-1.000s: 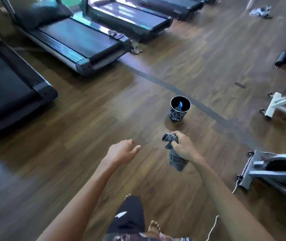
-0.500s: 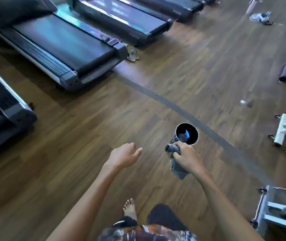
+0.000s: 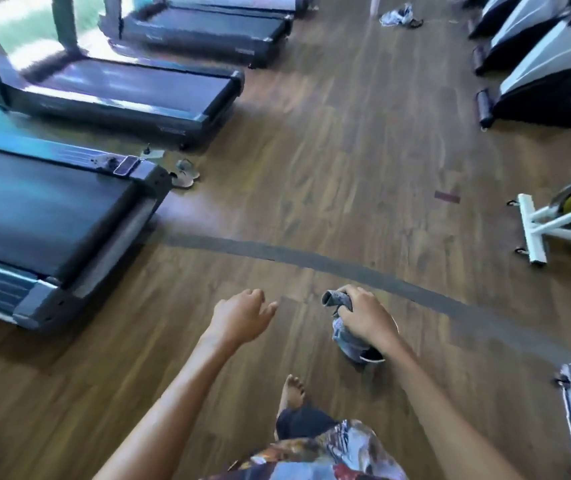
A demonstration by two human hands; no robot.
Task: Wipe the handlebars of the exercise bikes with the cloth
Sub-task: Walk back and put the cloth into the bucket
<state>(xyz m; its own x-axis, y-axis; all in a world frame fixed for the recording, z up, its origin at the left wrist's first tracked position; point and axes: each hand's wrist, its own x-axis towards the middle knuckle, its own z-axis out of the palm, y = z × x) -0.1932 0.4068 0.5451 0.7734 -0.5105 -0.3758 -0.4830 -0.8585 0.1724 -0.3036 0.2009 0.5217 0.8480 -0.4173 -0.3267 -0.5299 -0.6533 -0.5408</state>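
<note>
The right hand (image 3: 363, 318) grips the bunched grey cloth (image 3: 344, 336) above the wooden floor (image 3: 346, 150), its fingers curled round it; the left hand (image 3: 242, 313) hangs loose and empty. No handlebar shows; best walk to the white-framed bike (image 3: 532, 230) on the right, cloth kept gathered.

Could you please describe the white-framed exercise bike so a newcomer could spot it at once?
Look along the right edge of the wooden floor, opposite the treadmills. The exercise bike stands beyond the dark floor strip. Unlike the bulky black-and-grey machines farther back, it has a bare white frame and a yellow-rimmed wheel.
</note>
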